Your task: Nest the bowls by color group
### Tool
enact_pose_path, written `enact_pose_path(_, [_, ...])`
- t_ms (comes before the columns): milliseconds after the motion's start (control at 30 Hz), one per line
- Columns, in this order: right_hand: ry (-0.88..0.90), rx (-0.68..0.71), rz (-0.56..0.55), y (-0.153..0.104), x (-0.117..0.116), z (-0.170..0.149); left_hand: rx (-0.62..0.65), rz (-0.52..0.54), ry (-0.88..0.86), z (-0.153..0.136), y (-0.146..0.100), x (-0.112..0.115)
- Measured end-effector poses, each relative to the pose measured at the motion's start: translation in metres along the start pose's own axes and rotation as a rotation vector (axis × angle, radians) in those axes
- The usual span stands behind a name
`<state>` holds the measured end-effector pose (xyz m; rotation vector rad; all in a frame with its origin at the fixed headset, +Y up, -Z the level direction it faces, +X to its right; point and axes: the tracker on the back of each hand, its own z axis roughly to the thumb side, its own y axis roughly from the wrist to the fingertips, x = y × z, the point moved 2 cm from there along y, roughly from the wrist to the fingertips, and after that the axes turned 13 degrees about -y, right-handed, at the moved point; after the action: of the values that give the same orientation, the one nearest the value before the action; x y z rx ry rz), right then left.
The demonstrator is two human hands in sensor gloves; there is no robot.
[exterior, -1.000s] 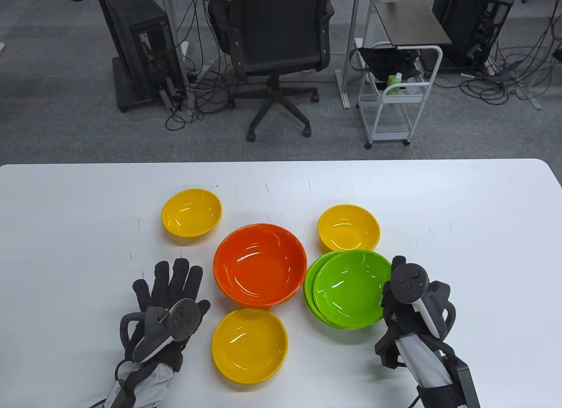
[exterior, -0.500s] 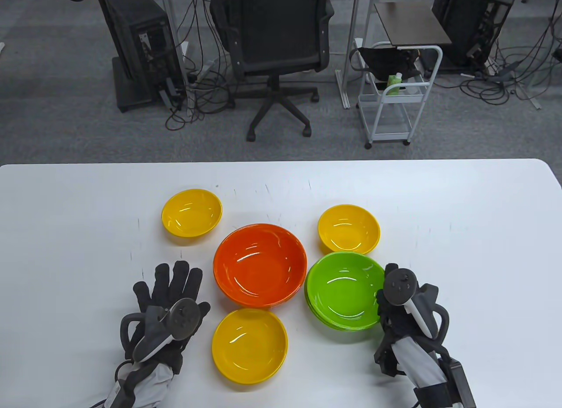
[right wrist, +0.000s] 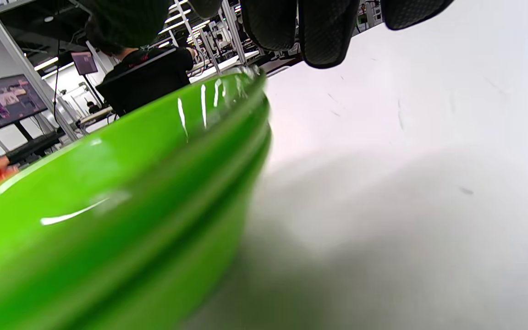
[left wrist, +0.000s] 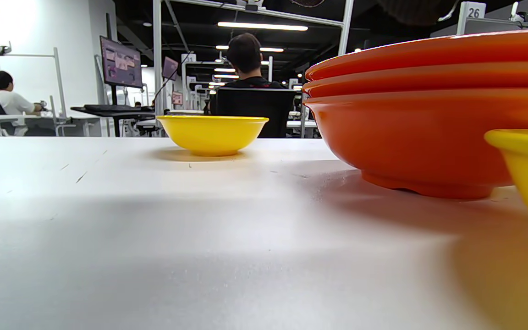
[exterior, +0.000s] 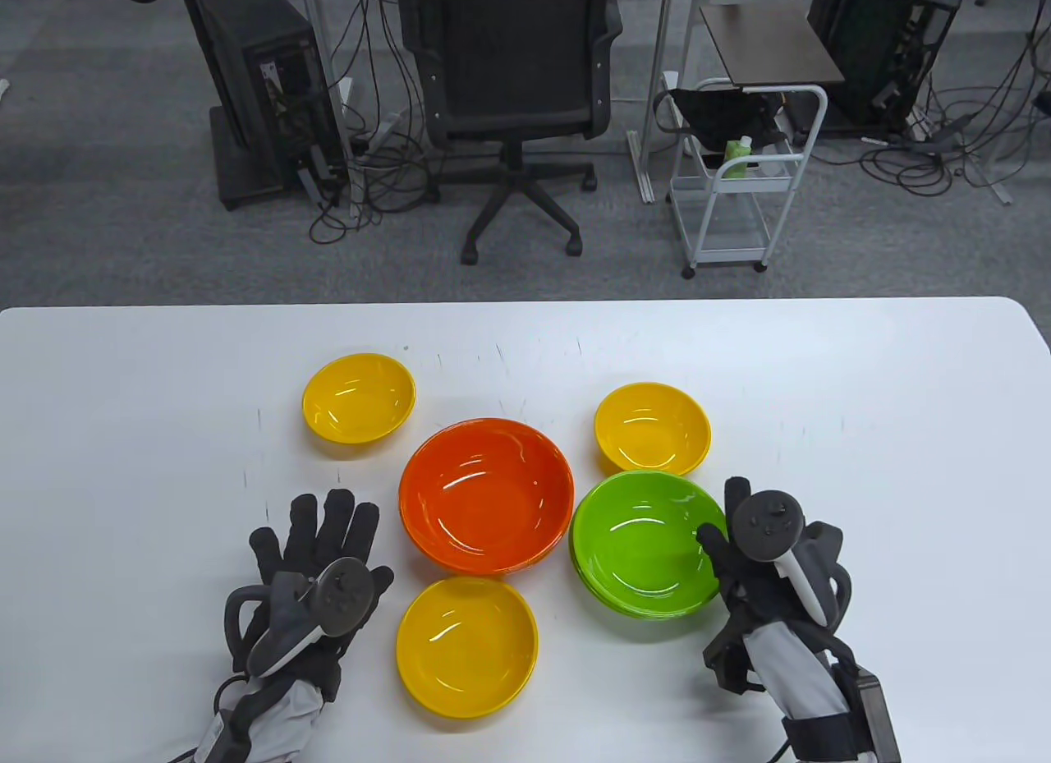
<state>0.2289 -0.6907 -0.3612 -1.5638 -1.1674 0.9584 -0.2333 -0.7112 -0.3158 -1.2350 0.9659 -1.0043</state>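
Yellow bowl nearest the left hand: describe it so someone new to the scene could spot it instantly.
Start at the big orange bowl stack mid-table. Directly in front of it, toward the person, sits a yellow bowl, just right of the left hand. It is the largest and nearest of three yellow bowls.

Glossy plastic-looking green bowls (exterior: 644,545); matt white table (exterior: 862,385).

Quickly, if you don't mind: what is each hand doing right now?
Left hand: open, fingers spread flat on the table, holding nothing.
Right hand: at the right rim of the green bowl stack; whether it grips cannot be told.
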Motion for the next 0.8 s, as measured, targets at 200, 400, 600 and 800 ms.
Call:
enact_pose_path(200, [-0.063,-0.008,-0.039,0.024,0.037,0.012,0.003,0.008,-0.021,0.0,0.0,-0.003])
enact_pose_path(400, [-0.082,-0.09,0.158,0.073,0.043,0.015,-0.01,0.028,-0.037,-0.004,-0.002,-0.008])
enact_pose_path(600, [-0.051,-0.186,0.271,0.116,0.028,0.018,-0.033,0.029,-0.076,-0.013,0.0,-0.011])
enact_pose_path(800, [0.134,-0.278,0.399,0.146,0.0,0.015,-0.045,0.021,-0.098,-0.017,0.001,-0.011])
